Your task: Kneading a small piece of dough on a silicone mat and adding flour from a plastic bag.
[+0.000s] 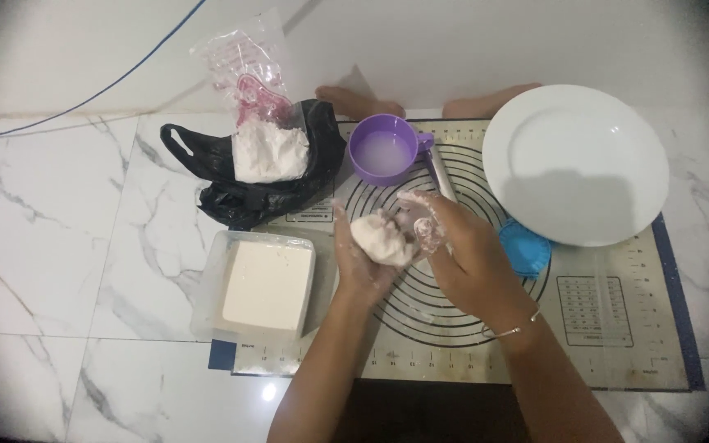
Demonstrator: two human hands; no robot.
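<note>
A lump of white dough (pixel 377 239) rests in the palm of my left hand (pixel 359 262), held above the pastry mat (pixel 617 344) with printed rings. My right hand (pixel 457 246), floury at the fingertips, presses against the dough from the right side. Both hands cup the lump together. A thin bangle circles my right wrist.
A purple cup (pixel 383 149) with milky liquid stands behind the hands. A white plate (pixel 576 164) lies at the right, a blue round press (pixel 525 250) under its edge. A clear tub of flour (pixel 264 287), a flour bag (pixel 268 152) on black plastic, a rolling pin (pixel 441 176) and someone's feet (pixel 363 102) are near.
</note>
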